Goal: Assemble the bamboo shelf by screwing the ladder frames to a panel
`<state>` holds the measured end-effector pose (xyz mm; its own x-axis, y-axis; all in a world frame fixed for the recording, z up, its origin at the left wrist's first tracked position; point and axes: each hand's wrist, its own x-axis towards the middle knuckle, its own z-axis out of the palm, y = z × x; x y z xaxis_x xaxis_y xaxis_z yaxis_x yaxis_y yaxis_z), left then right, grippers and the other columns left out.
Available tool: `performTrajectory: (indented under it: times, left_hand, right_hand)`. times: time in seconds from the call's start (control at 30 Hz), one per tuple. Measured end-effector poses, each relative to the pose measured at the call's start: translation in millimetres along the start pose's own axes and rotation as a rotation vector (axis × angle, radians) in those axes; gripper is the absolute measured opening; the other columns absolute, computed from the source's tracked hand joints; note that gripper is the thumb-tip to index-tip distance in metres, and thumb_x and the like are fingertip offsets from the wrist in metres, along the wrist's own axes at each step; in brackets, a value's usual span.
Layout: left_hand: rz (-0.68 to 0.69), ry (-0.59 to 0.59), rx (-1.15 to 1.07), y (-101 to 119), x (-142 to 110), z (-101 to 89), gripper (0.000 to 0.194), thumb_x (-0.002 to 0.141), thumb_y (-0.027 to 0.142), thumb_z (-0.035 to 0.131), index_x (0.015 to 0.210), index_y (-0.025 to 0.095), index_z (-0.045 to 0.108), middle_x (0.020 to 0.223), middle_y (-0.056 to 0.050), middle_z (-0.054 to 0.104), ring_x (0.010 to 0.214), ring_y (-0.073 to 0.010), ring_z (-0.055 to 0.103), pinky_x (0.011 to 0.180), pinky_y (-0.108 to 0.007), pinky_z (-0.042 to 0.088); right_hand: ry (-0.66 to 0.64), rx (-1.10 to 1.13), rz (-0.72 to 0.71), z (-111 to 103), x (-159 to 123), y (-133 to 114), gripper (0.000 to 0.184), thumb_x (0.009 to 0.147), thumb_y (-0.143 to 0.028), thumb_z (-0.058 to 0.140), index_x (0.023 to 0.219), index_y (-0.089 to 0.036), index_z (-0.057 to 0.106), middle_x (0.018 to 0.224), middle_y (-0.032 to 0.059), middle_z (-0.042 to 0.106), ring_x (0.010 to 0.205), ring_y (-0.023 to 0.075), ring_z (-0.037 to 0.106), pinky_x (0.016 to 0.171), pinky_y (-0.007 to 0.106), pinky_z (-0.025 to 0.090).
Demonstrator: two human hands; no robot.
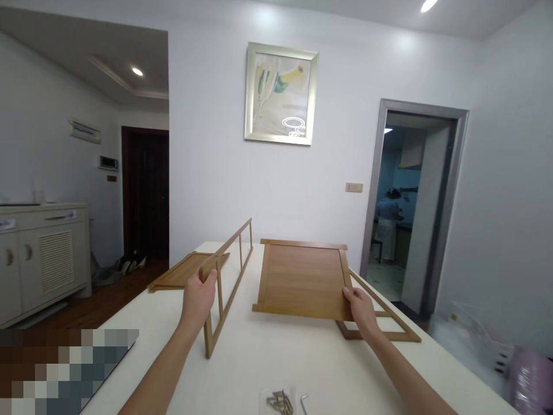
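Observation:
My left hand [199, 298] grips the near top corner of a wooden ladder-like frame [220, 288], which stands on its long edge on the white table [276, 357]. On the right, my right hand [362, 311] is closed on the right edge of a wooden panel [305, 276] with rails along its far and near ends. The panel's near end appears raised off the tabletop. Under and beside my right hand lies another open wooden frame [400, 336], partly covered by the panel. A second wooden panel [184, 272] lies flat on the left, behind the upright frame.
A clear bag of screws [280, 402] and a hex key [304, 403] lie at the table's near edge. Left stands a pale cabinet [52, 248]. A doorway [389, 202] at right shows a person [389, 222] in another room. Plastic-wrapped items [479, 340] sit right of the table.

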<state>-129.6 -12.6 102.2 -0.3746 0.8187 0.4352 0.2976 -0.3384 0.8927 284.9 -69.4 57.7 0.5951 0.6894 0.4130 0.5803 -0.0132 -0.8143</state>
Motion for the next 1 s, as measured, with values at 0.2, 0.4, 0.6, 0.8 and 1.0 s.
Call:
performTrajectory:
  times: [0.2,0.4,0.6,0.8,1.0]
  left_hand:
    - [-0.024,-0.011,0.032,-1.7,0.9,-0.4,0.025,0.077,0.040,0.052,0.074,0.018,0.061,0.059,-0.003,0.060,0.061,-0.0230,0.057,0.058,-0.032,0.046]
    - [-0.016,-0.015,0.046,2.8,-0.8,-0.8,0.024,0.077,0.039,0.051,0.069,0.019,0.060,0.054,-0.002,0.056,0.058,-0.0221,0.055,0.054,-0.031,0.044]
    - [-0.045,-0.005,0.069,2.0,-2.3,-1.4,0.029,0.078,0.042,0.051,0.058,0.022,0.047,0.045,0.003,0.046,0.045,-0.0176,0.047,0.047,-0.029,0.038]
    - [-0.059,-0.008,0.043,3.3,-5.7,-3.7,0.033,0.079,0.043,0.054,0.056,0.022,0.044,0.043,0.004,0.046,0.041,-0.0155,0.045,0.045,-0.028,0.036]
    - [-0.009,-0.017,0.003,-2.4,-3.9,-2.6,0.031,0.079,0.041,0.055,0.057,0.022,0.046,0.043,0.004,0.046,0.041,-0.0151,0.045,0.044,-0.028,0.037]
  right_hand:
    - [0.088,0.194,-0.111,24.5,-20.0,1.3,0.041,0.080,-0.064,0.043,0.073,-0.023,0.045,0.073,0.0001,0.057,0.071,0.0191,0.050,0.066,0.031,0.042]
    - [0.098,0.229,-0.208,26.5,-29.2,-5.7,0.040,0.082,-0.064,0.046,0.076,-0.024,0.044,0.071,-0.0008,0.054,0.069,0.0192,0.047,0.065,0.031,0.038]
    - [0.016,0.266,-0.167,34.8,-37.5,-4.3,0.037,0.082,-0.061,0.048,0.077,-0.025,0.044,0.072,-0.0007,0.055,0.070,0.0201,0.048,0.067,0.032,0.038]
    - [0.003,0.268,-0.090,55.7,-49.1,9.8,0.036,0.083,-0.059,0.046,0.073,-0.025,0.042,0.071,-0.0013,0.053,0.070,0.0198,0.049,0.067,0.032,0.040]
    - [0.013,0.249,-0.018,62.5,-47.5,18.0,0.033,0.082,-0.057,0.045,0.072,-0.026,0.041,0.071,-0.0002,0.056,0.071,0.0210,0.050,0.066,0.032,0.039]
